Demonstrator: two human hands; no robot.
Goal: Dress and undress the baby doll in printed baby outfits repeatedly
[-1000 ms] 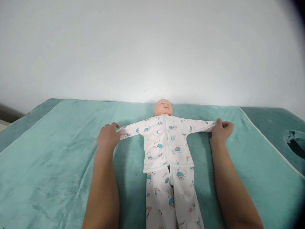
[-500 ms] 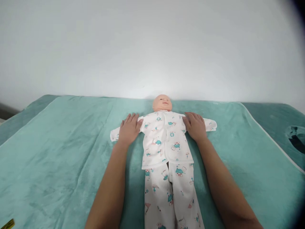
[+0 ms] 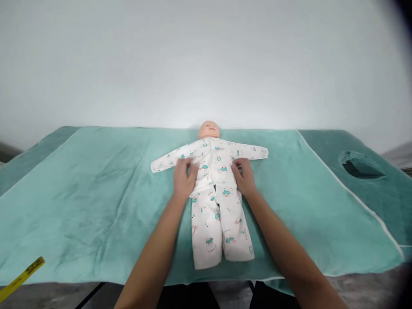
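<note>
A baby doll (image 3: 209,129) lies on its back with its head toward the wall. It wears a white printed shirt (image 3: 211,165) with both sleeves spread sideways, and matching printed trousers (image 3: 207,231). My left hand (image 3: 186,178) is at the shirt's left side, fingers curled and thumb on the fabric. At the opposite side edge, my right hand (image 3: 243,175) has its fingers bent in the same way, with the cloth at its fingertips. Slight blur and the hands themselves hide how much fabric is pinched.
A green blanket (image 3: 96,206) with a pale border covers the padded table. To the right, the darker green table cover (image 3: 395,201) has a dark oval opening (image 3: 362,165). A yellow strip (image 3: 22,279) shows at the lower left. A white wall (image 3: 206,64) stands behind.
Both hands have moved from the sleeves down to the shirt's sides, and their fingers have curled. The view has shifted, showing the whole trousers and the table's front edge.
</note>
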